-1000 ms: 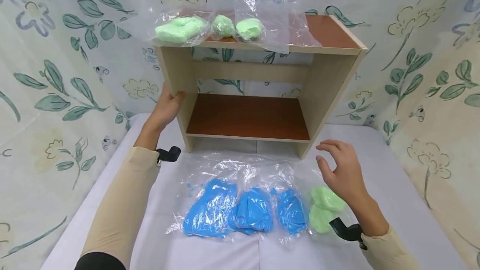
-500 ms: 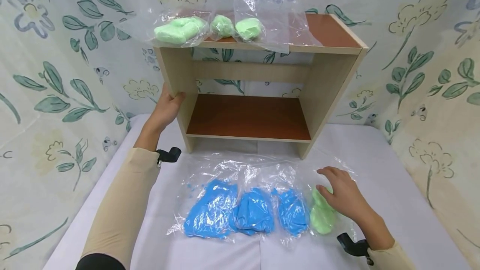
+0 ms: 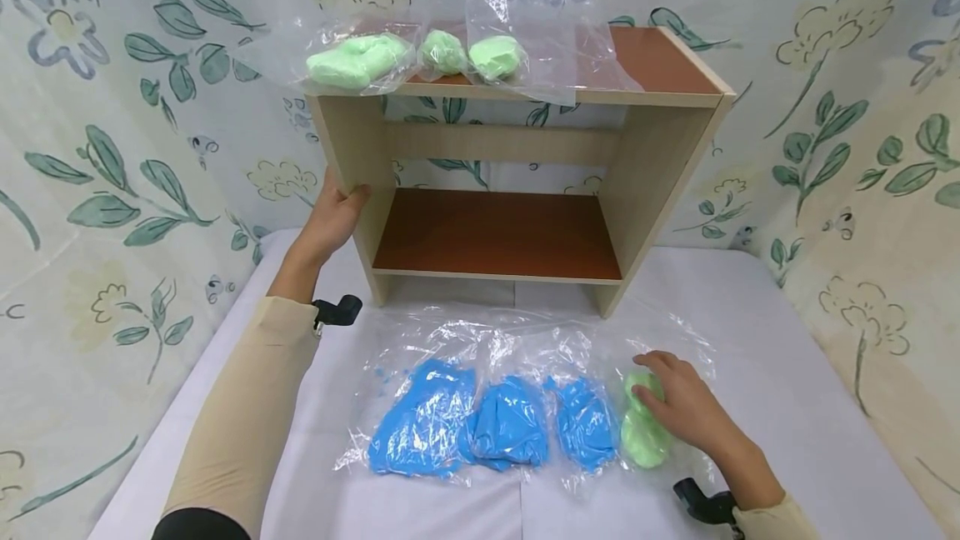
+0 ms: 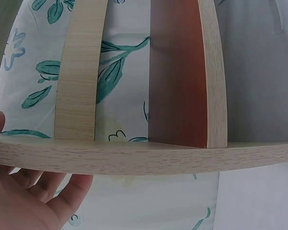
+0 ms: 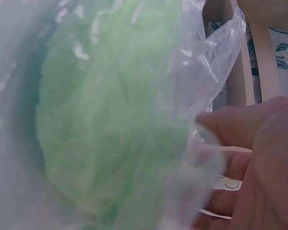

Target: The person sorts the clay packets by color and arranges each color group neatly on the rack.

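Note:
My left hand [image 3: 330,219] grips the left side panel of a small wooden shelf unit [image 3: 675,165]. In the left wrist view, the thumb lies on the inner side of the panel edge [image 4: 134,160], fingers on the outer side. My right hand [image 3: 684,402] is over a clear plastic bag with a soft pale green lump [image 3: 642,440], thumb and forefinger apart above it. Up close in the right wrist view, the green lump [image 5: 101,110] fills the left, and the fingertips of the bent hand [image 5: 259,153] are partly behind clear plastic.
Clear bags with blue lumps [image 3: 510,423] lie in a row on the white-covered table [image 3: 420,507]. Several bagged green lumps [image 3: 360,61] sit along the top board. The brown lower shelf [image 3: 495,236] is in the middle. Floral cloth [image 3: 825,65] hangs behind.
My right hand has come down from beside the shelf unit to the green bag, settling slightly lower in the last half second. The left hand has stayed on the side panel.

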Available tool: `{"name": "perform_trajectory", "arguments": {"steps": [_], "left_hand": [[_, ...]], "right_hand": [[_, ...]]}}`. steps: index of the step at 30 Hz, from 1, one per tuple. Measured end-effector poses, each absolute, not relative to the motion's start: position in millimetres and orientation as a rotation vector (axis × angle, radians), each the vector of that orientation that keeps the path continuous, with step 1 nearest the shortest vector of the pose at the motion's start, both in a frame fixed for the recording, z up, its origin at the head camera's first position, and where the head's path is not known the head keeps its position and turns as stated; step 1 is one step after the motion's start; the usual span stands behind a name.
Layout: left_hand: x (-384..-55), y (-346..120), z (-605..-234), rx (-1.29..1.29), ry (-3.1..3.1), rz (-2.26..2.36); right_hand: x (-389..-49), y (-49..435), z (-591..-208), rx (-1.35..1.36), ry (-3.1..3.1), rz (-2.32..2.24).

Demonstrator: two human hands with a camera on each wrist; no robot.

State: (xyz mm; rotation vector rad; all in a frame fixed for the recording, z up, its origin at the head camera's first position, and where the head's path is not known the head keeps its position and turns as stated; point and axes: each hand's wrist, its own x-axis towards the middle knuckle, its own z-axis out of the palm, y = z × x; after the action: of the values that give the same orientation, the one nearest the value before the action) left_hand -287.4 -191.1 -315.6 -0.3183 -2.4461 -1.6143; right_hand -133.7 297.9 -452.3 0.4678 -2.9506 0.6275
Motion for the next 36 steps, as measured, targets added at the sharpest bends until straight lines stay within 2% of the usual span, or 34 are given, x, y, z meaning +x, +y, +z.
{"name": "perform_trajectory", "arguments": {"steps": [23,28,36], "left_hand": [[-290,-192,-317,-0.323,-2.434,-1.602],[-291,-192,-318,-0.334,-2.417,-1.605],[-288,-189,-315,-0.374,-2.398,-1.581]], "right_hand": [[-130,302,-455,0.392,-2.972,0.641],[-126,313,-447,0.209,-2.991,0.517],[-123,332,-448,-0.243,-3.215,0.409]]}}
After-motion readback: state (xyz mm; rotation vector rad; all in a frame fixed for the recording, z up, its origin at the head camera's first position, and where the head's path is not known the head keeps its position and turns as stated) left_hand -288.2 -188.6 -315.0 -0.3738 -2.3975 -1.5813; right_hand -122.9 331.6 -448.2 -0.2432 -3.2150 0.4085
